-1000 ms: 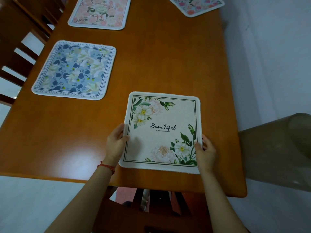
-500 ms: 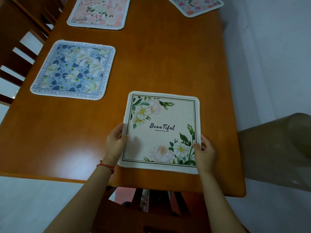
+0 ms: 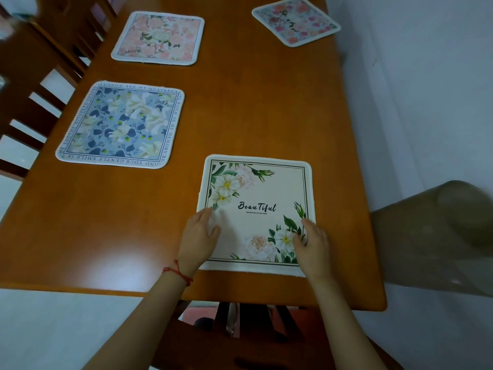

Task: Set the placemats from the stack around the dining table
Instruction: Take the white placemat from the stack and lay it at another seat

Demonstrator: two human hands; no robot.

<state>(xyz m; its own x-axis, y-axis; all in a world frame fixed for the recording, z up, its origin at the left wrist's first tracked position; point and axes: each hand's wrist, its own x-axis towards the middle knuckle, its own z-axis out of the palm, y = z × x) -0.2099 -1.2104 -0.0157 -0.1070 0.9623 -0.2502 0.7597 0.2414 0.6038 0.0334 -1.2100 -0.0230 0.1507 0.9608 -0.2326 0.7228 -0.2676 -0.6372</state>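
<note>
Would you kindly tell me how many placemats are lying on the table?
4: cream "Beautiful" placemat under both hands, blue floral placemat left, pink floral placemat beyond, pink-blue placemat far right.

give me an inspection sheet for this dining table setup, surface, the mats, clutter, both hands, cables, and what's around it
Surface: wooden dining table, glossy, with a glare patch near the front edge.
Job's things: four placemats lie flat and apart: cream "Beautiful" mat nearest; blue floral mat on the left; pink floral mat beyond it; a fourth floral mat at the far right, turned at an angle. No stack in view.
Clutter: nothing seen.
Hands: left hand and right hand rest on the cream mat's near corners, fingers relaxed.
Cables: nothing seen.
Surroundings: wooden chairs along the left, pale wall on the right.
</note>
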